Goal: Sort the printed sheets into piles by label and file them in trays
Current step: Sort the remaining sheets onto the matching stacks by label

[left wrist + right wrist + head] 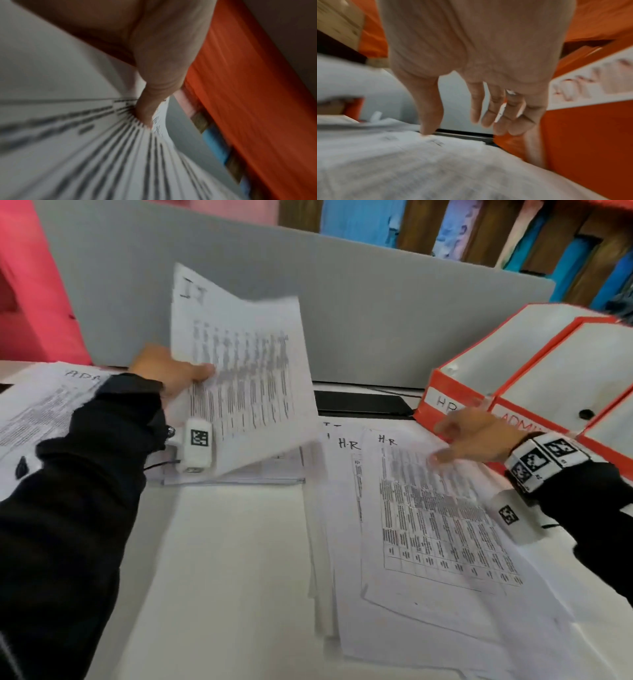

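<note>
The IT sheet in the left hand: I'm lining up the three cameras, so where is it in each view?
Head: the IT sheet is held up left of centre, gripped by the left hand.
Left wrist: it fills the lower left, under the thumb.
Right wrist: too blurred to tell.
Shared landmark: the orange trays, at the right edge of both wrist views.

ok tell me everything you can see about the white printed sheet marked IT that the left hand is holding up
The white printed paper sheet marked IT is lifted off the desk and tilted, its top corner raised towards the grey partition. "IT" is handwritten near that top corner; below run blurred columns of dark printed text. The paper curves slightly. The left hand pinches its left edge, thumb on the printed face. Its lower edge hangs over a flat paper pile.
</note>
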